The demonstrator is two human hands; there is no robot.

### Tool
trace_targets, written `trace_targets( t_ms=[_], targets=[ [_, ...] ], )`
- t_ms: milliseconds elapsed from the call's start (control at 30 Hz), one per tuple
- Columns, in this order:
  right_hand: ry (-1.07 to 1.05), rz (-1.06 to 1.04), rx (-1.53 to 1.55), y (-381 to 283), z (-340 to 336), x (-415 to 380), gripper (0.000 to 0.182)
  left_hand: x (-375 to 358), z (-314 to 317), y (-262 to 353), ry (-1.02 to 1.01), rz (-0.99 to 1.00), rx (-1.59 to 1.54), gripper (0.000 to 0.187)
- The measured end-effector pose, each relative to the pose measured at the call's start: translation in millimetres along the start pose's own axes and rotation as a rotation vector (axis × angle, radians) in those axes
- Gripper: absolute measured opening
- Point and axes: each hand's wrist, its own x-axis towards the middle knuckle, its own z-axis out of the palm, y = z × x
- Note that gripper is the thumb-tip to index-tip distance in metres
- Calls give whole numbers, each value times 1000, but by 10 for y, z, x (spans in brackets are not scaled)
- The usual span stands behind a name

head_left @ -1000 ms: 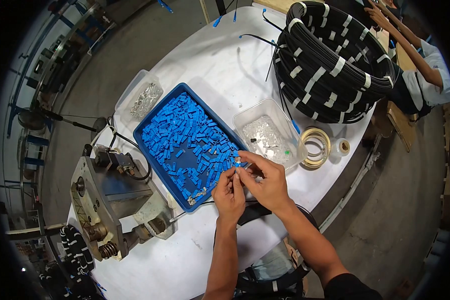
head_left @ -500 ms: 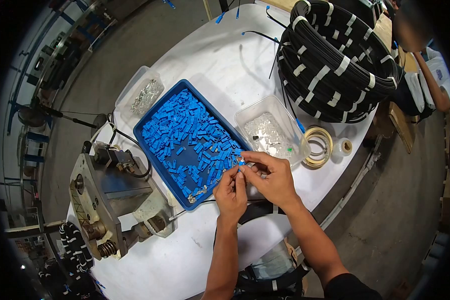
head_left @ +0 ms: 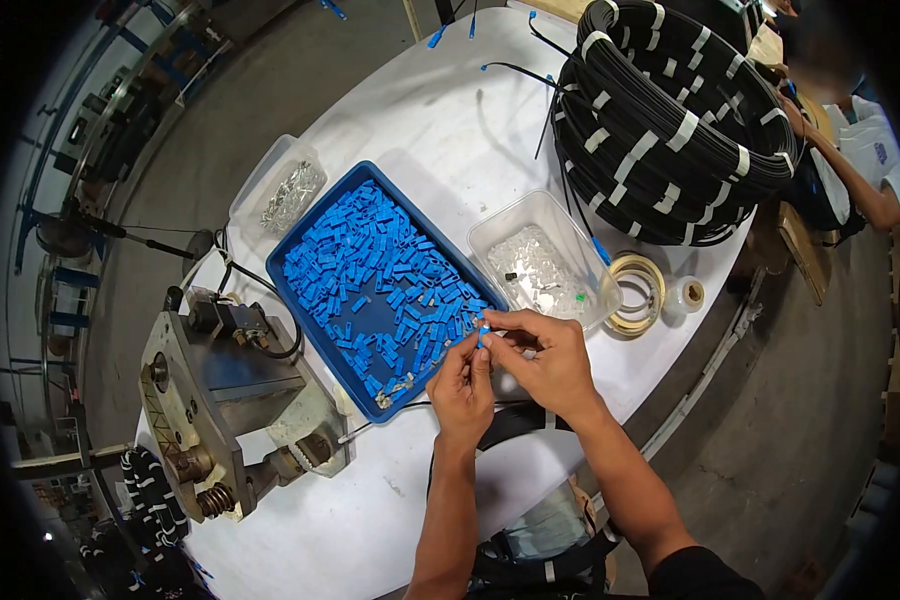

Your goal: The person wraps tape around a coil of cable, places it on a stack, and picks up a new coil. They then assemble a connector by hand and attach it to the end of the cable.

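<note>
Both of my hands meet at the lower right edge of a dark blue tray (head_left: 316,343) heaped with small blue connector pieces (head_left: 345,245). Between the fingertips is a small blue connector (head_left: 484,336) with a pale tip. My left hand (head_left: 462,388) pinches it from below, its fingers closed. My right hand (head_left: 545,362) grips it from the right with thumb and forefinger. A black cable (head_left: 417,403) runs beside my left hand. Finer detail of the connector is hidden by the fingers.
A metal press (head_left: 185,400) stands left. Clear tubs hold metal pins (head_left: 292,195) and transparent parts (head_left: 530,260). Tape rolls (head_left: 638,295) lie beside a large black cable coil (head_left: 650,150). Another person's arm (head_left: 855,185) shows at upper right, and more black cable (head_left: 540,568) below.
My hands stay nearly in place, the fingertips shifting slightly around the blue connector. At the upper right, the other person's arm has moved up and left, toward the coil.
</note>
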Motion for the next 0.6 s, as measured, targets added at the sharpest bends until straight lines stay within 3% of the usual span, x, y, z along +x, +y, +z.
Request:
trace_targets(
  t_ms=[600],
  targets=[
    [-24, 45, 1, -52, -4, -29, 23, -22, 5, -46, 48, 59, 76, 18]
  ],
)
